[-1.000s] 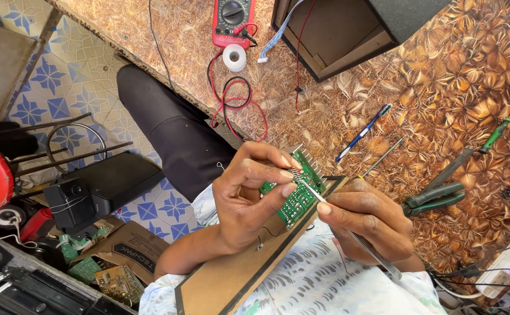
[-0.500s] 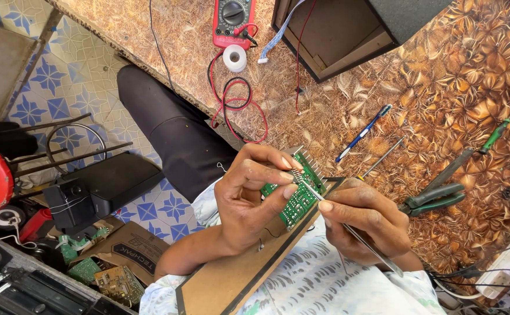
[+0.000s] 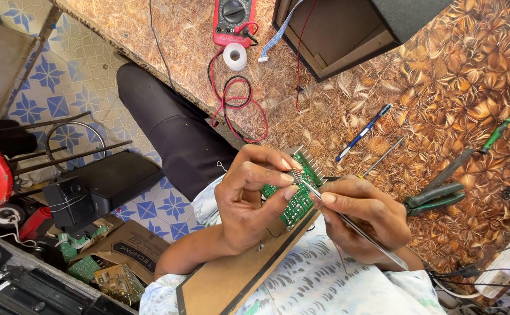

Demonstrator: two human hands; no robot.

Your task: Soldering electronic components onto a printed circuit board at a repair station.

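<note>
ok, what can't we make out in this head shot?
- Head view: where the thin metal tool tip meets the green circuit board, too small and crowded by left hand fingertips.
- Board's near part: covered by both hands; right hand.
- Red multimeter: top cut off by frame edge.

Materials and finishes at the workbench

The circuit board (image 3: 297,192) is glossy green laminate with bare metal pins along one edge; the tweezers (image 3: 348,221) are thin bright steel. The tabletop (image 3: 442,105) wears a smooth printed brown leaf-pattern covering. The multimeter (image 3: 233,20) is red matt plastic, the pliers (image 3: 436,195) dark metal with green plastic grips. The shirt (image 3: 319,286) is soft printed cloth.
</note>
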